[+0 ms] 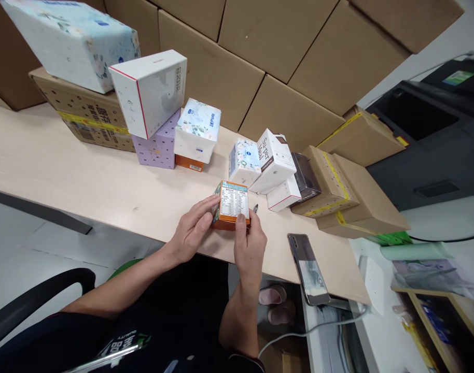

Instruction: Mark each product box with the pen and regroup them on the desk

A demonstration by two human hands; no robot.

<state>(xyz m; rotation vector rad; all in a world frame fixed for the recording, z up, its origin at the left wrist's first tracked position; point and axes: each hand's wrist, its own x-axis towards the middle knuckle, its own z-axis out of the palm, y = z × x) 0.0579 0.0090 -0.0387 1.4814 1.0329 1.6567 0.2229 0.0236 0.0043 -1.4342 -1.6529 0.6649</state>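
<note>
A small orange carton [234, 203] with a white panel of printed text sits near the table's front edge, between my hands. My left hand [193, 228] presses its fingers and thumb along the carton's left side. Around the right side curls my right hand [251, 246], the thumb lying on the printed face and the other fingers mostly hidden behind. A dark pen tip [255, 208] shows just beyond the right fingers. Behind the carton stand a small tissue pack [244, 159] and a white "Super Meal" box [274, 161].
At the left back, a tissue pack [198, 129], a white box [153, 93], a purple box [157, 145] and a brown carton [89, 116] stand together. Stacked cartons [330, 181] line the right. A phone [309, 269] lies at the right edge. Large cardboard boxes [206, 62] wall the back.
</note>
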